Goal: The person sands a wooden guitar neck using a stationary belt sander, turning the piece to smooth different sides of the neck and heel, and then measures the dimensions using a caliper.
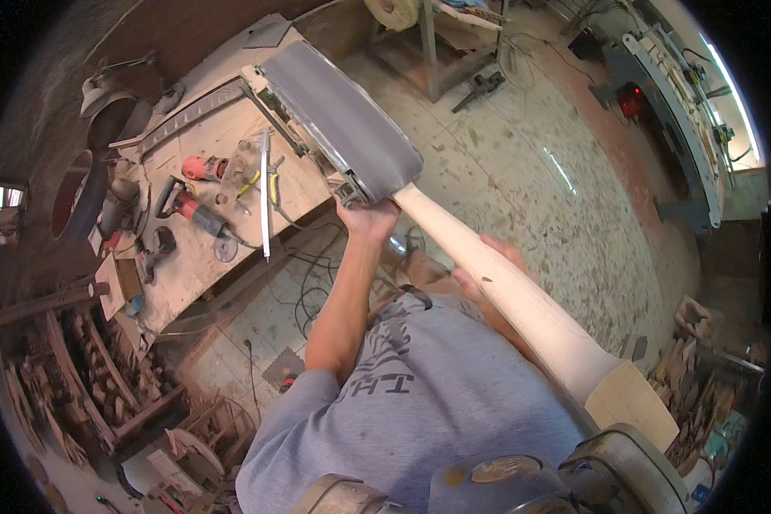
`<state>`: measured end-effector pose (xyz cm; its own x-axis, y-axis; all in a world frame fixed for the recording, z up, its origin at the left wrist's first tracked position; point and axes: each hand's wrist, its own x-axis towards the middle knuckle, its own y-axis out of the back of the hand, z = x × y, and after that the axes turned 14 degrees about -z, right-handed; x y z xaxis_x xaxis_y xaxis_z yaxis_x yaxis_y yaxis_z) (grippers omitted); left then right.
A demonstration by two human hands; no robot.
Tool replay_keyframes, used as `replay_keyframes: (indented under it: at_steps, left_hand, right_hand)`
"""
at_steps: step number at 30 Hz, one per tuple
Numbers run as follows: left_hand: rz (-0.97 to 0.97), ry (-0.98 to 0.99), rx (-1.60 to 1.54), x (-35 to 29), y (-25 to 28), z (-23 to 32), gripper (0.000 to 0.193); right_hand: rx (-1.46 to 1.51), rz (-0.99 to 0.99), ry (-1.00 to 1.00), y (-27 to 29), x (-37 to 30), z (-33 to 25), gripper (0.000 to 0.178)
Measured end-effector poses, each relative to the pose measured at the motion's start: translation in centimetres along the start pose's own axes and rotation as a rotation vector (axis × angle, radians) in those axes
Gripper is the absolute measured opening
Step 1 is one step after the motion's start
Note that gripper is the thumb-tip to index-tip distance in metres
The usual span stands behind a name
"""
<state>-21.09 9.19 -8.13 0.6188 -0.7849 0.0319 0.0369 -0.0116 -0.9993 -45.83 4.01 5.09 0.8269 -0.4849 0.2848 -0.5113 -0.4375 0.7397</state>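
A long pale wooden piece point(522, 295) runs slantwise in front of my body, slim toward the far end and flaring to a blocky, flat-faced end at the lower right. Its narrow far end meets the near end of a belt sander with a wide grey belt point(343, 120). Right at that contact, my left hand point(370, 221) is closed at the narrow end, its fingers partly hidden by the sander and the wood. My right hand point(504, 257) wraps around the middle of the shaft, thumb and fingers on opposite sides. A small dark mark shows on the wood near it.
The sander adjoins a workbench point(197, 295) bearing a red angle grinder point(195, 212), a caliper point(266, 193), yellow-handled pliers point(272, 184) and other tools. Cables point(313, 278) lie beneath. Wood scraps point(694, 385) are heaped at right; wooden frames point(94, 377) stand at lower left.
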Motion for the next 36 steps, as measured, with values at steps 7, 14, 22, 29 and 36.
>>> replay_keyframes:
  at_steps: [7,14,22,29,36]
  left_hand:
    - [0.015,0.014,-0.035,-1.5,-2.9,-0.9,0.076]
    - [0.124,-0.045,-0.073,0.2,-0.4,0.1,0.070]
    - [0.047,-0.035,-0.052,-0.3,-0.2,0.0,0.072]
    - [0.255,-0.058,-0.073,-1.0,-4.2,-0.2,0.081]
    - [0.134,-0.040,-0.048,-0.4,-1.9,-0.3,0.073]
  right_hand:
    - [0.197,-0.128,-0.151,2.5,-0.6,-1.9,0.067]
    - [0.091,-0.013,-0.028,0.4,1.3,-1.3,0.060]
    - [0.239,-0.021,-0.113,0.5,0.1,-0.3,0.055]
    - [0.180,0.076,-0.082,-0.3,1.1,-0.8,0.062]
    - [-0.176,0.174,-0.102,-1.5,1.7,-1.6,0.068]
